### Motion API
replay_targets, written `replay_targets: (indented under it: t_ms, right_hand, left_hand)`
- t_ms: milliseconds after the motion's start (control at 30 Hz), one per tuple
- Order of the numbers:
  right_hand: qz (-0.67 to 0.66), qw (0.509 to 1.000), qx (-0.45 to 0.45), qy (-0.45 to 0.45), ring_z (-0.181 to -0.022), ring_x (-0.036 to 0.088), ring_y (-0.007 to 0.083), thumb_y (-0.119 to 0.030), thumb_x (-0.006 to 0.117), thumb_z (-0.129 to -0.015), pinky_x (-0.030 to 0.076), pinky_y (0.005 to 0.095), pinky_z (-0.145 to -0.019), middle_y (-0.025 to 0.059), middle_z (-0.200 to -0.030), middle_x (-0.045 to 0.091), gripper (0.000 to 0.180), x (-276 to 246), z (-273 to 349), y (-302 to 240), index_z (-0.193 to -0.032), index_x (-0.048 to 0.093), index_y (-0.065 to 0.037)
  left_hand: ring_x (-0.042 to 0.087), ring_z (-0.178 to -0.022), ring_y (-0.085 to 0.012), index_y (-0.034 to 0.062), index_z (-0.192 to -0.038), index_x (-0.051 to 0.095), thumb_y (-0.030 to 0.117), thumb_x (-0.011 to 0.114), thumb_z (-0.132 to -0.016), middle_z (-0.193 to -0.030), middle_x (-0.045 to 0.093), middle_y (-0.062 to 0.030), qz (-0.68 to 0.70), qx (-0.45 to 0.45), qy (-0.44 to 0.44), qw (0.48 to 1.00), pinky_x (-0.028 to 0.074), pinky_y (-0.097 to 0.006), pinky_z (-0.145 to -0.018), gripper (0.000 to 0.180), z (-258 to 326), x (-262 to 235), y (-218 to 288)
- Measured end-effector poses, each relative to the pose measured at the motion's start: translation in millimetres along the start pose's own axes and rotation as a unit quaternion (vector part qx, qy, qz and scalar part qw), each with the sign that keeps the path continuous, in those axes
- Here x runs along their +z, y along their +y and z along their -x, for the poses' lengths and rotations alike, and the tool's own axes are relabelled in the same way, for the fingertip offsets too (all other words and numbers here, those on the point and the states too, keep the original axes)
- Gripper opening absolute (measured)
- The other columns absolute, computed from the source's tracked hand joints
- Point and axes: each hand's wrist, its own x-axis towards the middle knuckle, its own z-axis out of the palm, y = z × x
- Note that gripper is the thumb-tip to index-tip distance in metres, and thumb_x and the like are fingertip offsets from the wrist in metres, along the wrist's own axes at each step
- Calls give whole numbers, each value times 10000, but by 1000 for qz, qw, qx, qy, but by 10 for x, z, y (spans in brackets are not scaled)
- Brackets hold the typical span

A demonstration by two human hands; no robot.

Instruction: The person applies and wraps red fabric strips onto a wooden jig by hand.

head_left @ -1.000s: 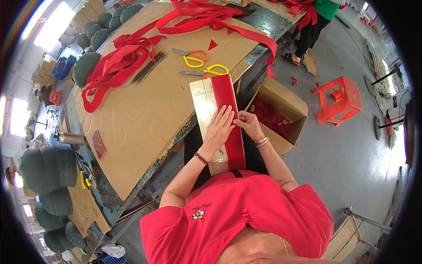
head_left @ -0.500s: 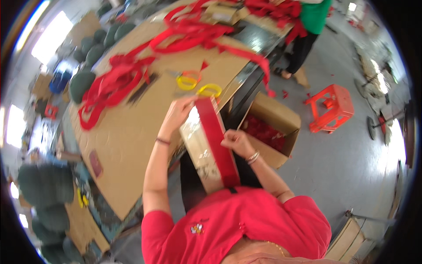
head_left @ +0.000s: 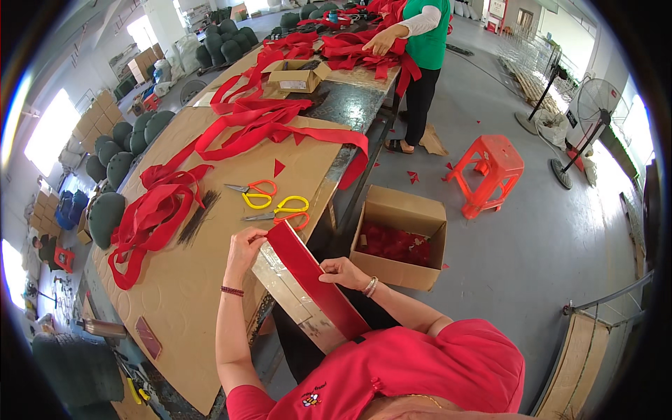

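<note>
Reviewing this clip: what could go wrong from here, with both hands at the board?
The nearer scissors lie just beyond the left hand; reaching forward might knock them or nick a finger. The red strip may crease or shift if the right hand slips along the board. Loose ribbon droops over the table edge and could snag.

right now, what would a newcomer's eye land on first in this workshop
Probably the long red ribbons looping across the cardboard-covered worktable. Next, in front of the wearer, the long board with a red strip along it, the left hand at its far end and the right hand at its right edge. The orange-red plastic stool also stands out on the grey floor at right.
</note>
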Motion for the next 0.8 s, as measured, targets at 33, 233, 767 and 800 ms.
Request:
replay_targets:
  t_ms: [33, 233, 767, 800]
  right_hand:
    - [3, 1000, -9, 4, -700, 507, -5, -83, 644, -876, 412, 175, -647, -59, -766, 606, 90, 2, -4, 7, -916, 615, -7]
    - [19, 1000, -14, 8, -716, 511, 0, -97, 645, -881, 413, 173, -655, -55, -791, 608, 89, -58, 7, 62, -915, 623, -18]
    - [72, 986, -59, 136, -692, 497, 14, -80, 678, -843, 401, 205, -608, -48, -732, 581, 91, -412, -34, -332, -822, 612, -21]
    - [33, 991, -53, 115, -709, 510, 18, -79, 677, -842, 412, 206, -621, -42, -749, 592, 86, -418, -93, -425, -832, 617, -18]
  left_hand:
    - [624, -696, -140, -30, -959, 679, 14, 660, -786, -799, 689, -104, 12, -7, 0, 1000, 488, -270, -652, 179, 8, -11, -24]
    - [639, -742, -144, -26, -995, 678, 48, 675, -796, -841, 696, -111, 14, -65, -2, 998, 496, -268, -674, 212, 89, 2, -112]
    - [520, -1155, -342, -3, -1115, 628, 132, 687, -806, -1185, 599, -142, -237, 149, 264, 923, 426, -429, -981, 342, 108, 321, 424]
    - [513, -1169, -341, -6, -1125, 622, 132, 688, -801, -1195, 595, -142, -228, 176, 239, 927, 416, -434, -994, 359, 74, 310, 508]
